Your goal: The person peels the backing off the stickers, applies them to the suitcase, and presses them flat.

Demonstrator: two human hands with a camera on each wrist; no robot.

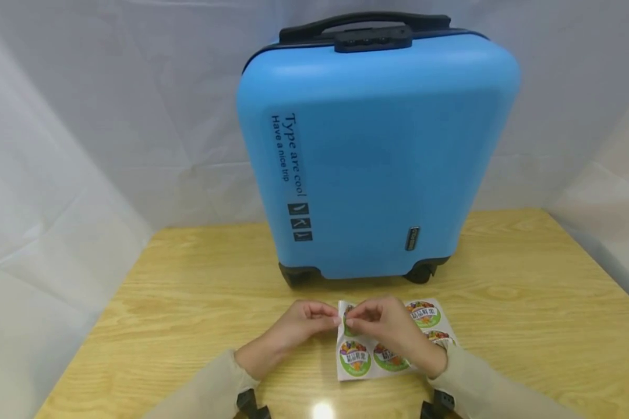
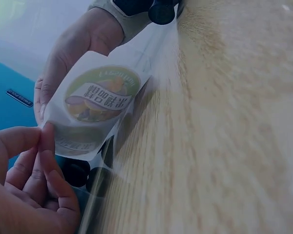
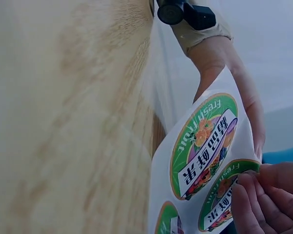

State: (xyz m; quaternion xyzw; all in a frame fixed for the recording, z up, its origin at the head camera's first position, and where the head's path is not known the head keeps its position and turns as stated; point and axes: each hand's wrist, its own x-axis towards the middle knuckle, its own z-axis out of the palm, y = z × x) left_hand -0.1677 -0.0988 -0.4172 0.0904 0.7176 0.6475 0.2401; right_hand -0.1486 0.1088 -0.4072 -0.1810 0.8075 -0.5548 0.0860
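Our left hand (image 1: 299, 326) and right hand (image 1: 390, 326), fingers of both pinching a sheet (image 1: 372, 370), the right at a sticker (image 3: 219, 202), sheet's left edge lifted off the counter (image 1: 204, 273), before the suitcase (image 1: 367, 163)

Beige sleeves (image 1: 484, 378), apparently plain, black wrist cameras (image 1: 248, 401)

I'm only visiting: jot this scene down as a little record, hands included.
Left hand: pinches the sticker sheet by its left edge
Right hand: pinches at a sticker near that edge
Sticker design: round, green-bordered, "Fresh Fruit" lettering
Sheet position: partly lifted off the table
Suitcase: blue, upright, behind the hands
Table surface: wood-grained
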